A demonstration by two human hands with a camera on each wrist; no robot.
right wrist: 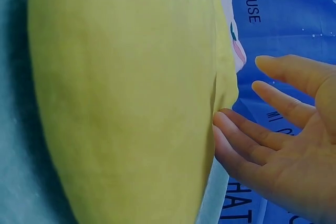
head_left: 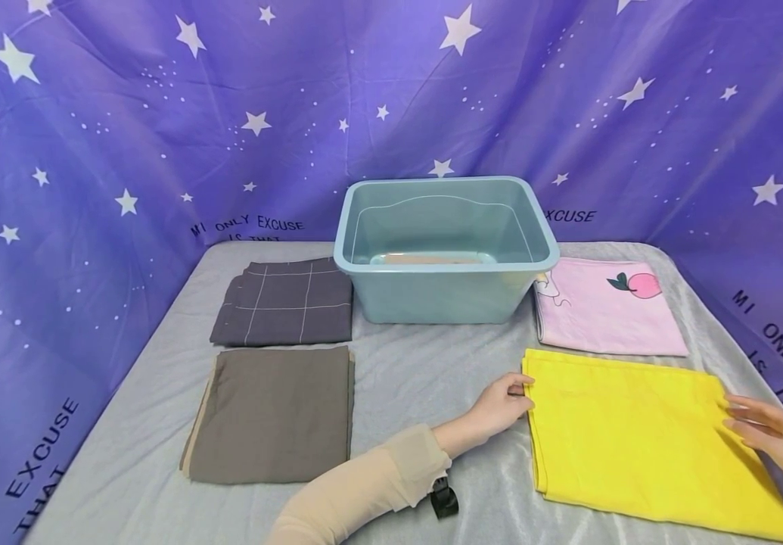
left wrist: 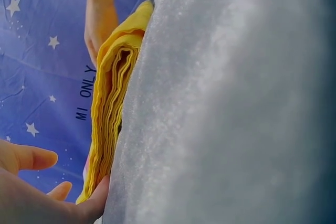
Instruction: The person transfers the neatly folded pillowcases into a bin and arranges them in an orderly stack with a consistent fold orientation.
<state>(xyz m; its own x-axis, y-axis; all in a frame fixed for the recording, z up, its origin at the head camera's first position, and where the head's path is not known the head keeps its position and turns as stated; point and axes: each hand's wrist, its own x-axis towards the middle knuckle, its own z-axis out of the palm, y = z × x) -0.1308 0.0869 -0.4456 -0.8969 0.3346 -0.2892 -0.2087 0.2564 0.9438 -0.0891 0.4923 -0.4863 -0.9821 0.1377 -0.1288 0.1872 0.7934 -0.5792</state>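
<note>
A folded yellow cloth (head_left: 643, 439) lies at the front right of the bed-like grey surface. At its left edge my left hand (head_left: 502, 406) touches the folds with its fingertips. The left wrist view shows the many layers of the yellow cloth (left wrist: 107, 108) edge-on, with one finger of the left hand (left wrist: 47, 192) against them and the others apart. Along the opposite edge is my right hand (head_left: 775, 435), fingers loosely extended. In the right wrist view, fingertips of the right hand (right wrist: 283, 135) meet the side of the yellow cloth (right wrist: 131, 98) without curling round it.
A blue-green plastic bin (head_left: 435, 295) stands at the back middle. Left of it lies a dark grid-patterned folded cloth (head_left: 289, 303), with a brown folded cloth (head_left: 275, 416) in front. A pink folded cloth (head_left: 602, 318) sits behind the yellow one. Starry purple curtain (head_left: 391, 91) surrounds the surface.
</note>
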